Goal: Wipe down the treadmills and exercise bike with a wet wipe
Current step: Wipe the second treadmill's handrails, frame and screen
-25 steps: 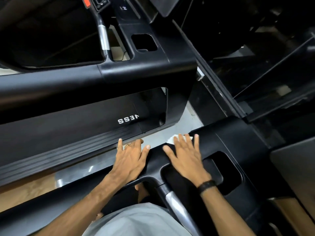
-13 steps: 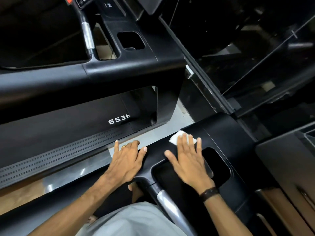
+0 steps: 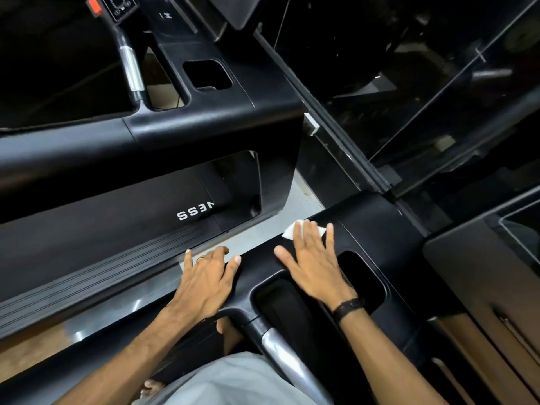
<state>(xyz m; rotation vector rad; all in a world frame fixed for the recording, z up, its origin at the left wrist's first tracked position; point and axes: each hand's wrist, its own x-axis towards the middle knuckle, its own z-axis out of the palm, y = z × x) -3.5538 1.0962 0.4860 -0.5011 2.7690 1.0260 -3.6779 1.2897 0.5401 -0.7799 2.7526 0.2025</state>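
**Flat hand pressed a wipe onto the near treadmill's console**

The right hand (image 3: 314,264) lay flat with its fingers straight and slightly spread, pressing a white wipe (image 3: 292,230) against the black top of the near treadmill (image 3: 380,226). Only the far edge of the wipe showed, poking out past the fingertips toward 12 o'clock; the rest was hidden under the palm. A dark band (image 3: 347,307) circled that wrist. At 4 o'clock from the hand sat a rounded cup recess (image 3: 365,276) in the console, its edge just beside the little finger.

The left hand (image 3: 206,283) rested at 9 o'clock from the right one, well apart from the wipe, its fingers straight and fanned over the console's edge and holding nothing. A ring (image 3: 201,258) showed on one finger.

Toward 11 o'clock stood a second treadmill (image 3: 204,127), with white letters (image 3: 195,213) on its deck and a red button (image 3: 95,4) at the top edge. A strip of pale floor (image 3: 257,229) ran between the two machines. A silver handle bar (image 3: 280,352) rose at 6 o'clock, beside grey clothing (image 3: 233,381).
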